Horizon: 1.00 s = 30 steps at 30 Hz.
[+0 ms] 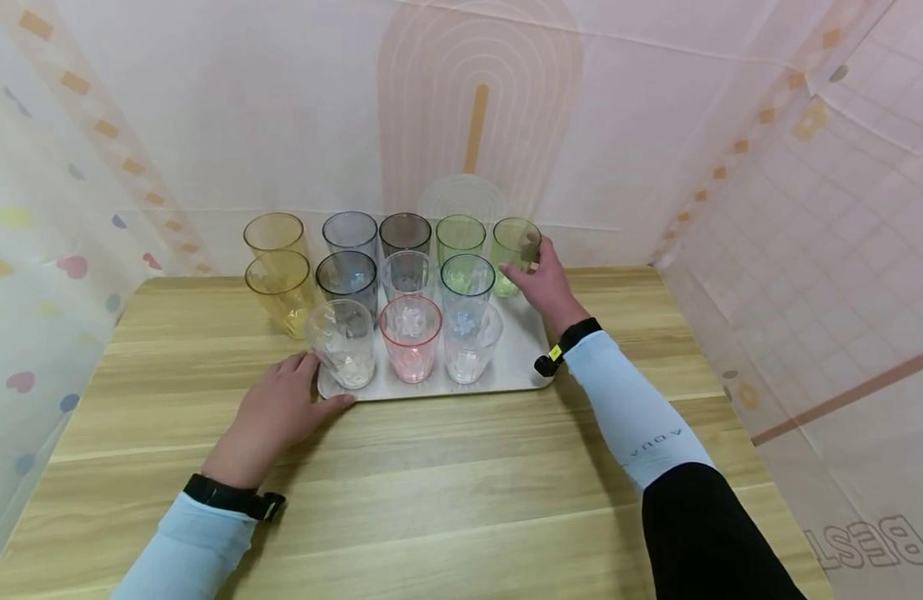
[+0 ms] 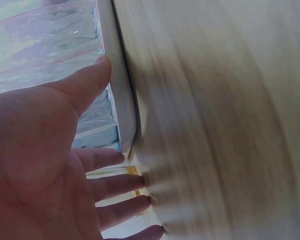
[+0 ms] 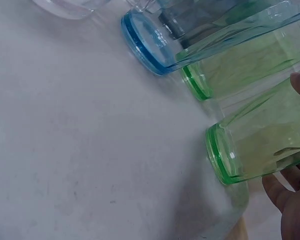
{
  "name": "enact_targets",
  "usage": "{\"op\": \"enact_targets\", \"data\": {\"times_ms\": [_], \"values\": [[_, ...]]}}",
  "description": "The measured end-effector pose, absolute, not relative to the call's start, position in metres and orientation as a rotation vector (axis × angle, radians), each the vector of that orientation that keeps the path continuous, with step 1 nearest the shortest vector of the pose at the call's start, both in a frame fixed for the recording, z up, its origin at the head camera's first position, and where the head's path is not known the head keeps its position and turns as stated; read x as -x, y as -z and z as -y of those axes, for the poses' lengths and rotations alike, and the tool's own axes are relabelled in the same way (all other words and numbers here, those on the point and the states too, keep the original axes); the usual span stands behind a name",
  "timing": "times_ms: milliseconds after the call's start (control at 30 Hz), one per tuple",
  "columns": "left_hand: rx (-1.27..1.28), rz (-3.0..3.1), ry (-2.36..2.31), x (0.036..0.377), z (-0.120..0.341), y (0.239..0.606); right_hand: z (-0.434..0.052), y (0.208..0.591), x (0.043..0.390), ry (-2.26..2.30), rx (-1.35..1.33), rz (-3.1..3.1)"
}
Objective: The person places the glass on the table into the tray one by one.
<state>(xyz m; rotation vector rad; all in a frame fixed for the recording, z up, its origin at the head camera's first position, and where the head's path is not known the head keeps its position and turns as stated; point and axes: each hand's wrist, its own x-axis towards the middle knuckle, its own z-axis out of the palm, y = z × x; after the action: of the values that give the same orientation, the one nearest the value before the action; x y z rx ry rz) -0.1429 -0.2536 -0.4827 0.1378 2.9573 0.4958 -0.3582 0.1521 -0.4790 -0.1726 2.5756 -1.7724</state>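
Wooden table, draped walls on three sides. On it a pale tray packed with tumblers in rows.

We saw the right hand at about 2 o'clock from the tray's middle, fingers curled round a green tumbler at the far right corner; the right wrist view showed its base on the tray. The left hand lay at 7 o'clock, fingers straight and spread, thumb against the tray's near-left rim, gripping nothing.

Risk, as we judged it: the tumblers stood nearly touching, so a tilt or sideways drag could knock the neighbouring green tumbler or the blue-rimmed tumbler.

Also crowding: a clear tumbler beside the left hand, and a pink-rimmed tumbler.
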Motion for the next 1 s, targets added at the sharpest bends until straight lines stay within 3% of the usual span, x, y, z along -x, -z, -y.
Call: {"op": "enact_targets", "data": {"times_ms": [633, 1000], "values": [[-0.12, -2.945, -0.482, 0.144, 0.253, 0.48, -0.154, 0.474, 0.351, 1.744, 0.19, -2.562], [-0.11, -2.945, -0.492, 0.144, 0.253, 0.48, -0.187, 0.469, 0.282, 1.65, 0.247, -2.622]]}}
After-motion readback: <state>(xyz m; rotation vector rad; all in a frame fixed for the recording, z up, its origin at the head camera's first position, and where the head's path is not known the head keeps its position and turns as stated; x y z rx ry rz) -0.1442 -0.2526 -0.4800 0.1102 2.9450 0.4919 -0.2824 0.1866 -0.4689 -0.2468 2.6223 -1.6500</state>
